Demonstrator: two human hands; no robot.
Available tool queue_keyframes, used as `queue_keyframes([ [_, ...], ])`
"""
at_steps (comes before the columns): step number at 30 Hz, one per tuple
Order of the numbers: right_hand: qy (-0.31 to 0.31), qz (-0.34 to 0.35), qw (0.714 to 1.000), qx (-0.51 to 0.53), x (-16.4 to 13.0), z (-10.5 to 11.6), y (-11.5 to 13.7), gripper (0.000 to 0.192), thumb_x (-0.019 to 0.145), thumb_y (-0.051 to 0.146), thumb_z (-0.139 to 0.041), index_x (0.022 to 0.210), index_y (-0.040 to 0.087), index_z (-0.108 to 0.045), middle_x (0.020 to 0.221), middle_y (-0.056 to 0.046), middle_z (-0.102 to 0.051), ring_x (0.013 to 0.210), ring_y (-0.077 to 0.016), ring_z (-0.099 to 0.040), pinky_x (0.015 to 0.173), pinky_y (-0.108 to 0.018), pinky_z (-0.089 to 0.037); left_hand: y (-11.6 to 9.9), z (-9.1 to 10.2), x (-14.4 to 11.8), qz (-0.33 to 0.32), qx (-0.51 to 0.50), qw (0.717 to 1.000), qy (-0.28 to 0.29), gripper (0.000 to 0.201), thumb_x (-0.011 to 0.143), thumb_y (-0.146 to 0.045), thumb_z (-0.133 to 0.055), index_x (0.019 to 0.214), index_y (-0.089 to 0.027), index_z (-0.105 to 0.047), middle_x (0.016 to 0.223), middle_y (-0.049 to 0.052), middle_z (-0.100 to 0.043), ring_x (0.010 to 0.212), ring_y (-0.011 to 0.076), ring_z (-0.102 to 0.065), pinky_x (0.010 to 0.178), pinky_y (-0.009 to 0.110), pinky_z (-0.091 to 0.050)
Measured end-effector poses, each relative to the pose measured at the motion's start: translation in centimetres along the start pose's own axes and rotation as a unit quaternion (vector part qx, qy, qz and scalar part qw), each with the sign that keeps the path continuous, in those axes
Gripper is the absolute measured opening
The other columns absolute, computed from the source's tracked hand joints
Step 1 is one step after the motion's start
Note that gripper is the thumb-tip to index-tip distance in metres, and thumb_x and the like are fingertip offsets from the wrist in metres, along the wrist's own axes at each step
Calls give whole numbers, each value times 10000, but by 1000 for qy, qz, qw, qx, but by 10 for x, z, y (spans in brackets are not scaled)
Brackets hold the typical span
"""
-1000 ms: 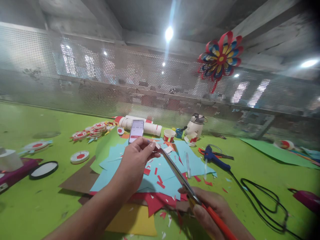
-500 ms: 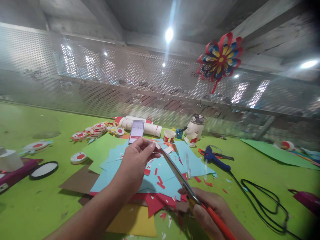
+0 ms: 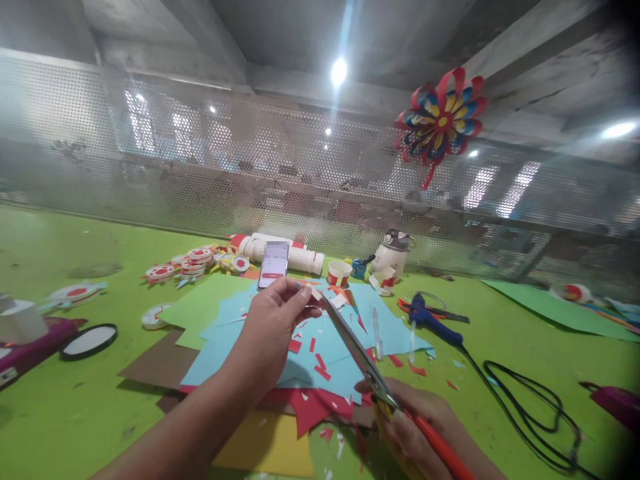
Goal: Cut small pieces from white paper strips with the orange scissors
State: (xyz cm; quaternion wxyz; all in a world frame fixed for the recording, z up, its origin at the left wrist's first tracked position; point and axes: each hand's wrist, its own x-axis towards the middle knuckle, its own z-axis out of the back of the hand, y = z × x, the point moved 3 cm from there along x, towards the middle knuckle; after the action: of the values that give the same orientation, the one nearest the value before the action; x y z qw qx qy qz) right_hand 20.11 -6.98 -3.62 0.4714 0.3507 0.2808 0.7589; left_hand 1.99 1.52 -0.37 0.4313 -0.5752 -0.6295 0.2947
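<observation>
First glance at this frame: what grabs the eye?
The red, blue and yellow paper flower hanging on the perforated metal screen, upper right. At centre, the left hand pinches a small paper scrap at the tips of long orange-handled scissors, gripped by the right hand at the bottom edge. Beneath lies a stack of light-blue and red paper sheets on the bright green table.
</observation>
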Motion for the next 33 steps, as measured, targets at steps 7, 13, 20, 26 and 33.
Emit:
queue_keyframes([
  [7, -40, 25, 997, -59, -4, 0, -5, 529, 892, 576, -338, 1008, 177, -665, 718, -56, -677, 635, -193, -625, 527, -241, -464, 3, 0, -1, 0, -1, 1000, -4, 138, 688, -232, -691, 666, -138, -591, 691, 30, -625, 667, 131, -581, 696, 288, -471],
  [13, -27, 22, 998, -58, -3, 0, -5, 494, 890, 544, -367, 1033, 170, -657, 902, -91, -719, 792, -242, -672, 583, -247, -498, 6, -3, -3, 9, -8, 1000, 8, 150, 694, -242, -690, 678, -139, -582, 717, 38, -637, 686, 136, -585, 700, 288, -473],
  [20, -33, 25, 998, -48, -4, 1, -8, 533, 883, 576, -360, 1036, 163, -662, 824, -85, -710, 793, -244, -668, 595, -247, -502, 2, -5, -5, 9, -10, 1000, 7, 144, 707, -234, -680, 677, -142, -573, 713, 34, -640, 684, 132, -591, 708, 282, -479],
  [26, -39, 23, 998, -43, -3, 0, -7, 553, 879, 605, -348, 1014, 170, -661, 878, -88, -721, 791, -241, -672, 575, -247, -499, 5, -4, -4, 12, -10, 1000, 8, 152, 696, -251, -690, 681, -143, -585, 728, 46, -656, 683, 137, -595, 704, 293, -479],
  [33, -34, 25, 998, -40, -4, -2, -7, 541, 889, 594, -337, 1015, 179, -661, 800, -73, -709, 716, -216, -663, 536, -236, -484, 5, -5, -5, 4, -3, 1000, 5, 120, 740, -220, -644, 693, -142, -566, 709, 30, -640, 688, 130, -586, 709, 277, -476],
])
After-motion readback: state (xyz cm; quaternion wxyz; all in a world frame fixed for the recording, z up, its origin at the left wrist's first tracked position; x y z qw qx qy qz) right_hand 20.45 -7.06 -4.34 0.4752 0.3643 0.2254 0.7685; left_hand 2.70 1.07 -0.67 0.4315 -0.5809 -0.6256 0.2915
